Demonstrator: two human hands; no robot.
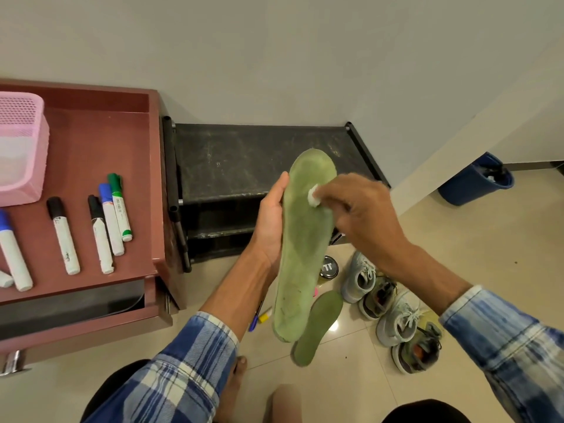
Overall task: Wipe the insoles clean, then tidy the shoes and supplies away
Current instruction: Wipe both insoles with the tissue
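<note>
My left hand (270, 222) grips a long green insole (305, 248) by its left edge and holds it upright in front of me. My right hand (360, 213) pinches a small white cotton wad (312, 197) and presses it on the insole's upper part. A second green insole (317, 326) lies on the tiled floor below. Two grey sneakers (393, 312) stand side by side on the floor at the right. A small round tin with a dark lid (329, 267) sits on the floor, partly hidden behind the held insole.
A black shoe rack (262, 160) stands against the wall ahead. At the left is a red-brown cabinet (100, 141) with several markers (106, 221) and a pink basket (21, 148) on top. A blue bin (476, 178) sits at the right. Pens (259, 315) lie on the floor.
</note>
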